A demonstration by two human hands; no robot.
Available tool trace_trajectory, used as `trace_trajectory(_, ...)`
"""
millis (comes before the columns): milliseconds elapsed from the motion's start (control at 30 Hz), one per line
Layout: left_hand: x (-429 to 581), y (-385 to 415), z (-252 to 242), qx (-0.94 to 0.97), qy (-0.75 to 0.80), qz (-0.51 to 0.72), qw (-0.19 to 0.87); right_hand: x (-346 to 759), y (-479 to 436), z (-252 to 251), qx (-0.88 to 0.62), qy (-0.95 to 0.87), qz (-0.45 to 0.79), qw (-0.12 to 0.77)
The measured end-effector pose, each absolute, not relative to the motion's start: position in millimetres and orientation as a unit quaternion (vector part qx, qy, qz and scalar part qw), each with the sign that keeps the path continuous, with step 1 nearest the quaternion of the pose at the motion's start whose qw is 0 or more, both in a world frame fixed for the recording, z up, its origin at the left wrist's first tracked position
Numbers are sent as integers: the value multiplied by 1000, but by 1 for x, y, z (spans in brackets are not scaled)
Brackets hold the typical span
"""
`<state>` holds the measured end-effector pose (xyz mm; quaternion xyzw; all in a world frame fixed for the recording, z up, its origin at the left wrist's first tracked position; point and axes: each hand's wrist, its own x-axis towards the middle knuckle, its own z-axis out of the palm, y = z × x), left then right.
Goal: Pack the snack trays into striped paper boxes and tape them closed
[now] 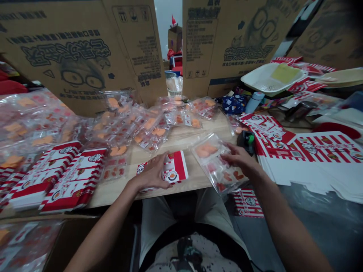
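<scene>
Your left hand (151, 173) spans a small red-and-white printed carton (179, 163), thumb at the near side and fingers over the top, its grip closed about flat, smooth card. Your right hand (240, 158) has its grip closed on the right edge of a clear packet (206, 150), a glossy, crinkled film pouch with rounded orange pieces at its upper end and smaller reddish ones below. The carton lies at the near edge of the table (181, 140); the packet lies to its right, apart from it, its lower corner overhanging that edge.

To your left, note the stacked, flat striped cartons (75, 179) and, beyond, a loose heap of similar packets (150, 122); to your right, printed card sheets (307, 166) overlap.

Your left hand covers much of the carton's print; your right fingertips are partly obscured. The heap is cut off at the left, and glare blurs its contents. A black-and-green object (247, 140) beside your right hand cannot be identified.

The table has pale wood grain. Large brown cardboard boxes (136, 41) wall its far side; a white perforated tray (256, 79) stands at far right.
</scene>
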<state>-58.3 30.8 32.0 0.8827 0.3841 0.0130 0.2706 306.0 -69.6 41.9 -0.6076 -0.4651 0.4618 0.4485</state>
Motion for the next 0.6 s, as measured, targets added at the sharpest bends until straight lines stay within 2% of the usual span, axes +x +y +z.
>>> trace_trajectory(100,-73,31,51,857,373,160,316,305,-76,75,-591,-466,455,477)
trace_trajectory(200,-79,27,63,854,335,244,316,292,-76,110,-568,-497,450,476)
trace_trajectory(300,-75,25,63,866,308,272,284,271,-73,131,-563,-534,452,440)
trace_trajectory(467,-72,27,50,898,281,283,183,247,-73,137,-560,-593,436,382)
trace_trajectory(600,-73,30,46,905,274,282,166,246,-77,141,-572,-638,403,323)
